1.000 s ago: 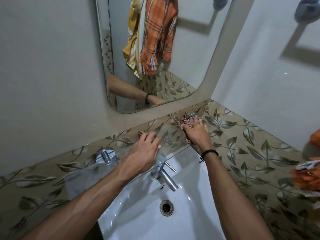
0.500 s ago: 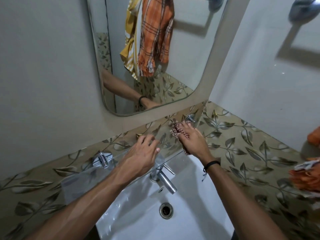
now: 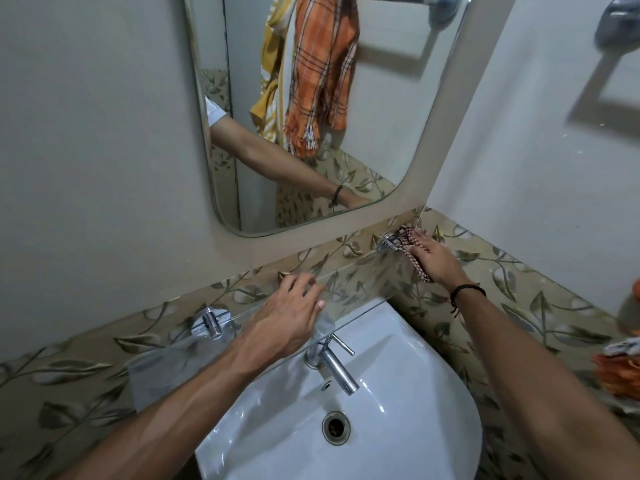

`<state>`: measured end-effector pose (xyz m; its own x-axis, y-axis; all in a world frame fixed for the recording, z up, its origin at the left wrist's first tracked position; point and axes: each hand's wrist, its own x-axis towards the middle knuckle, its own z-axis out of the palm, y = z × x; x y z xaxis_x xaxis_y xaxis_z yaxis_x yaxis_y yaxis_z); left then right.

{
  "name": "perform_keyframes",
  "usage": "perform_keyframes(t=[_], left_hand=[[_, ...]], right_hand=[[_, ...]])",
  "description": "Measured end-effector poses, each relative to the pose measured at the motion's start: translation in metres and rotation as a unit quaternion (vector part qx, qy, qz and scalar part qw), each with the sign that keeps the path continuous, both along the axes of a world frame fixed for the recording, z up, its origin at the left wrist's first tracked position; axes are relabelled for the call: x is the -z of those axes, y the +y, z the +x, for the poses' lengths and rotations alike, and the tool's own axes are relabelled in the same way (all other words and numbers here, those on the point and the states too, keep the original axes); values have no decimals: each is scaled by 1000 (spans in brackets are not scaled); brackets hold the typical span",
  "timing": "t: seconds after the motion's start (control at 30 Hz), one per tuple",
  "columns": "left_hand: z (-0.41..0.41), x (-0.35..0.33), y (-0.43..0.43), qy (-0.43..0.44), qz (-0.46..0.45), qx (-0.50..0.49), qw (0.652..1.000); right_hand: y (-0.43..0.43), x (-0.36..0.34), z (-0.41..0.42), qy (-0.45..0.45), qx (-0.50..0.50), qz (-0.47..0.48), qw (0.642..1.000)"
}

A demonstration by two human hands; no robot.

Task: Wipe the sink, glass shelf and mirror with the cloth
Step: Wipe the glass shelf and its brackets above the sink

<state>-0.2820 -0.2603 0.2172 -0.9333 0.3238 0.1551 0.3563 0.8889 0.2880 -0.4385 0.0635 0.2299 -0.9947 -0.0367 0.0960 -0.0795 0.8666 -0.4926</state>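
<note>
A clear glass shelf (image 3: 194, 358) runs along the leaf-patterned tiles above the white sink (image 3: 408, 403). My right hand (image 3: 433, 259) presses a red-and-white checked cloth (image 3: 410, 239) onto the shelf's right end, beside the right chrome bracket (image 3: 388, 242). My left hand (image 3: 287, 317) rests flat on the middle of the shelf, fingers spread. The mirror (image 3: 381, 98) hangs on the wall above and reflects my right arm.
A chrome tap (image 3: 334, 365) stands under the shelf over the sink, with the drain (image 3: 335, 427) below. The left shelf bracket (image 3: 210, 322) sits on the tiles. Orange fabric (image 3: 620, 372) lies at the right edge. The mirror reflects an orange checked towel.
My right hand has slid the cloth right, back to the shelf's far end by the bracket. My left hand stays on the shelf.
</note>
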Motion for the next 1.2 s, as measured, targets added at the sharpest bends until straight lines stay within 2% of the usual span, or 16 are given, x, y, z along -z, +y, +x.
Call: perform_keyframes(t=[0.1,0.23,0.43,0.53,0.7,0.77,0.87,1.0,1.2], left_hand=[[0,0,0,-4,2,0,1000],[-1,1,0,7,1,3,1000],[-2,3,-1,14,-21,2,1000],[2,-3,-2,38,4,-6,999],[24,-23,-25,59,24,-26,998],[39,-23,-44,84,25,-30,996],[65,-13,-72,117,23,-38,992],[91,0,-95,113,5,-48,992],[97,4,-96,65,3,-66,996]], right_hand=[[-8,1,-1,-10,41,-3,999],[-34,11,19,25,91,-1,996],[-88,26,75,52,6,4,999],[-112,24,105,62,-64,3,996],[-103,22,131,54,-164,1,985],[-94,13,122,37,-162,18,986],[-90,-1,100,-3,-107,50,993],[-117,3,91,-18,-72,71,995],[-186,11,155,33,-138,64,988]])
